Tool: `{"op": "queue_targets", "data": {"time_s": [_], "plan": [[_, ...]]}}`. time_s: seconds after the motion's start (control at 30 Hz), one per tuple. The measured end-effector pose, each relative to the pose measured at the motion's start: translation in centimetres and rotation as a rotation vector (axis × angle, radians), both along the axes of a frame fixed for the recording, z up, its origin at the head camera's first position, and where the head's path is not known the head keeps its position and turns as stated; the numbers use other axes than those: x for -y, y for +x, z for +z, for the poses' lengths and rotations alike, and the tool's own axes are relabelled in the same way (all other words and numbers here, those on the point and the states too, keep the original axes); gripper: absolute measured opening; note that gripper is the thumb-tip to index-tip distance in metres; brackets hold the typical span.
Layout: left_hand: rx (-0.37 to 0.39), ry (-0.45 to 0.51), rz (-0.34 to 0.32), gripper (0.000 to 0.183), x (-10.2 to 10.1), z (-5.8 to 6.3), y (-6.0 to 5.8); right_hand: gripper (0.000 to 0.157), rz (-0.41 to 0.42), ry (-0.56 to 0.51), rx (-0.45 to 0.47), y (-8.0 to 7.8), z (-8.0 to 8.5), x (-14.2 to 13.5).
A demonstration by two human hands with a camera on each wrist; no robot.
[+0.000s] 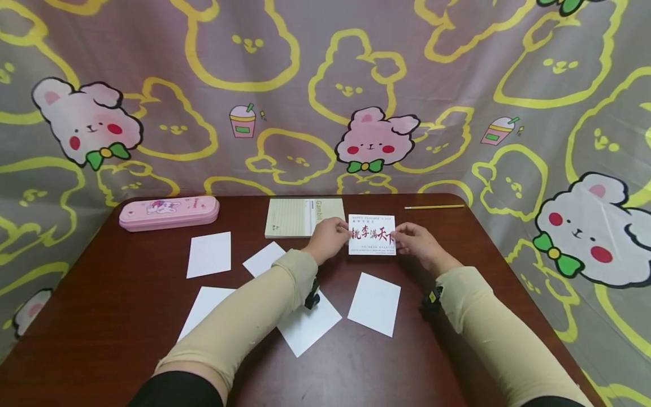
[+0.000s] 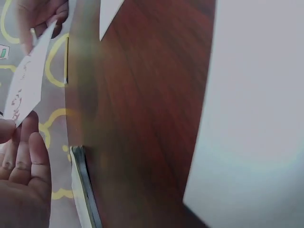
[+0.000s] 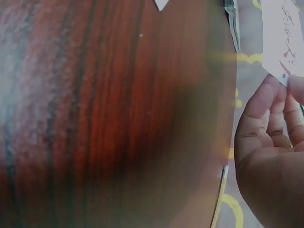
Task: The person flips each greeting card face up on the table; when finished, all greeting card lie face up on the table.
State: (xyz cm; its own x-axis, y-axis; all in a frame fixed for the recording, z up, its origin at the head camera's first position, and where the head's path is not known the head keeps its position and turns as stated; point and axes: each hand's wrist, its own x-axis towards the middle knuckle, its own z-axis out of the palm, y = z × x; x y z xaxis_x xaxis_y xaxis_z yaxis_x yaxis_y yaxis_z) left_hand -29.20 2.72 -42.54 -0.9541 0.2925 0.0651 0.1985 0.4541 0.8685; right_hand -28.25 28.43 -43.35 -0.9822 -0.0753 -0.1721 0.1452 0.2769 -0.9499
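Between my two hands is a white square card [image 1: 372, 242] with red Chinese characters and small print reading "Happy Teacher's Day". My left hand [image 1: 329, 239] pinches its left edge, thumb on the printed face and fingers behind. At the opposite edge my right hand [image 1: 420, 244] pinches it the same way. The card faces me, held up over the far part of the table. In the left wrist view the card [image 2: 29, 78] appears edge-on, stretched between both hands. The right wrist view shows one corner of the card [image 3: 283, 42] between thumb and fingers.
Several blank white cards lie on the brown table, one at the left [image 1: 209, 255] and another near the middle [image 1: 374, 304]. A notepad [image 1: 290, 217] sits behind my left hand. A pink pencil case [image 1: 169, 213] stands far left, a yellow pencil [image 1: 434, 207] far right. A patterned curtain [image 1: 285, 102] hangs behind.
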Motion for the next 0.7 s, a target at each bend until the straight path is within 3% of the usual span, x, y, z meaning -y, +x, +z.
{"op": "queue_targets", "data": {"time_s": [0.17, 0.33, 0.43, 0.57, 0.7], "plan": [[0.148, 0.138, -0.020, 0.017, -0.1, -0.3, 0.2, 0.013, 0.035, 0.044, 0.046, 0.0, -0.3, -0.3], [0.400, 0.275, -0.033, 0.028, -0.1, -0.7, 0.2, 0.018, 0.059, 0.092, 0.104, -0.1, -0.8, -1.0], [0.503, 0.307, -0.038, 0.031, 0.0, -0.7, 0.4, 0.021, 0.074, 0.120, 0.132, -0.1, -1.0, -1.2], [0.541, 0.277, -0.074, 0.033, 0.1, -0.5, 0.6, 0.020, 0.066, 0.182, 0.152, -0.2, -0.9, -1.2], [0.509, 0.216, -0.097, 0.033, -0.1, -0.7, 0.6, 0.018, 0.070, 0.247, 0.172, -0.3, -0.5, -1.0]]}}
